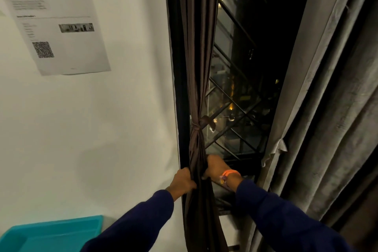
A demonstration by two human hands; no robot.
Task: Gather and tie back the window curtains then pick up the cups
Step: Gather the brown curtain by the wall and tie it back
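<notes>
The dark brown satin-like window curtain (197, 63) hangs gathered into a narrow bundle at the window's left edge, cinched by a knotted tie of the same brown fabric (199, 124). The grey velvety curtain (319, 92) hangs loose at the right, untied. No cups are in view.

Wall (126, 118): plain white, filling the left half of the view.
Printed sheet (54, 16): fixed to the wall at upper left, tilted; carries 2 greyscale photos, blurred text lines and 1 QR code.
Window (241, 67): right of the wall, dark frame, glass showing night outside with a few small yellow lights.
Window grille (231, 96): dark metal bars, straight above, crossing diagonally lower down.
Teal tray (51, 233): bottom left corner, against the wall.
Light: dim, warm indoor lighting.
</notes>
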